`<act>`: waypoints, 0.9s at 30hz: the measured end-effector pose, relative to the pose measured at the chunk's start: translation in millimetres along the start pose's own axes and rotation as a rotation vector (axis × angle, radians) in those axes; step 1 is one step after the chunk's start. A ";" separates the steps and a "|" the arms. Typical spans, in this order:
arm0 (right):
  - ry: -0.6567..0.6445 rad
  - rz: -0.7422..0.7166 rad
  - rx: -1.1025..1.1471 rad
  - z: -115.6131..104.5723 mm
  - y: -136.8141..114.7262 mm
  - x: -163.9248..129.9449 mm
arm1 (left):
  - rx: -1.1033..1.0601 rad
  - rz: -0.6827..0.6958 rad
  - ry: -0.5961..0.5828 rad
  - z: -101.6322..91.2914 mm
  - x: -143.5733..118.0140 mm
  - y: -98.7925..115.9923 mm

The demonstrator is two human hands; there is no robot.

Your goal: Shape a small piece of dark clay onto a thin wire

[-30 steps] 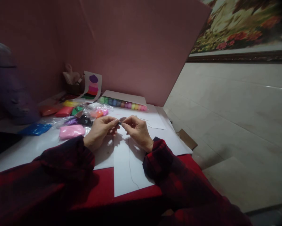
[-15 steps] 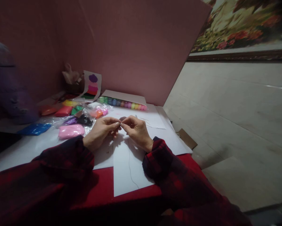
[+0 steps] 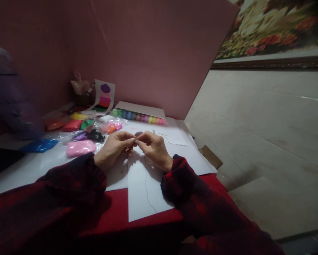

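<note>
We saw the left hand and the right hand meet at the fingertips above a white sheet, each with thumb and forefinger drawn together and the other fingers curled; whatever either pinched was hidden, so we could not tell what it held. A dark round patch showed just behind the fingertips, and a thin wavy line ran down the sheet, whose near end lay over the red-covered counter.

To the left we found clear plastic packets with soft, brightly coloured stuff inside. The pink packet lay nearest the left wrist, the blue packet farther left, and behind them were the red packet, the yellow packet, the green packet and the black packet.

Beyond the hands we saw a long box, its front showing a row of coloured lumps from green through blue to pink. In the back corner, a dark pot held a pale pinkish bundle beside a picture card. At far left stood a purple container, its contents out of our sight.
</note>
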State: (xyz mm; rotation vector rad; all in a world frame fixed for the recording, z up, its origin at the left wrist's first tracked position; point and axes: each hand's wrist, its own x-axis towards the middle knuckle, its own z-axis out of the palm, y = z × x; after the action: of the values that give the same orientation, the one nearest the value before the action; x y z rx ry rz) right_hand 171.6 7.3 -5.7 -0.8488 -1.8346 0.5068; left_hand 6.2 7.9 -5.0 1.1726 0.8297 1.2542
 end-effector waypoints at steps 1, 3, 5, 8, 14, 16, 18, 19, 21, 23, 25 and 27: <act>-0.001 0.001 -0.003 0.1 0.2 0.0 | 0.002 0.001 -0.001 0.1 -0.2 0.3; -0.005 0.003 -0.012 0.2 0.5 0.1 | 0.009 0.005 -0.004 -0.2 -0.6 0.5; -0.007 0.001 -0.023 0.2 0.5 0.2 | 0.016 0.006 -0.007 -0.7 -0.7 0.3; -0.010 -0.012 -0.032 0.0 0.4 0.2 | 0.016 0.000 -0.011 -1.3 -0.2 -0.5; -0.013 -0.005 -0.034 -0.4 0.3 -0.2 | 0.003 0.008 -0.010 -2.0 1.1 -1.6; -0.017 -0.004 -0.038 -0.4 0.5 -0.3 | -0.001 0.004 -0.007 -2.4 1.4 -2.0; -0.018 -0.009 -0.034 -0.2 0.8 -0.4 | -0.007 0.004 -0.008 -2.7 1.8 -2.8; -0.019 -0.012 -0.030 -0.2 1.0 -0.4 | -0.010 0.004 -0.008 -2.8 2.0 -3.3; -0.019 -0.020 -0.020 -0.1 1.6 -0.3 | -0.013 0.005 -0.009 -2.9 2.3 -4.0; -0.019 -0.027 -0.014 0.0 2.2 -0.1 | -0.010 0.006 -0.011 -2.8 2.4 -4.2; -0.018 -0.029 -0.014 -0.1 2.5 0.0 | -0.004 0.006 -0.014 -2.4 2.1 -3.4; -0.017 -0.021 -0.014 -0.2 2.4 0.1 | 0.001 0.006 -0.013 -1.7 1.4 -2.1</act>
State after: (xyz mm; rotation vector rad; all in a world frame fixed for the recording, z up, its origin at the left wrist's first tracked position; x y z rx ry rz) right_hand 172.5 8.9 -7.2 -0.8359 -1.8632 0.4893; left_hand 5.3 9.9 -7.2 1.1839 0.8180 1.2502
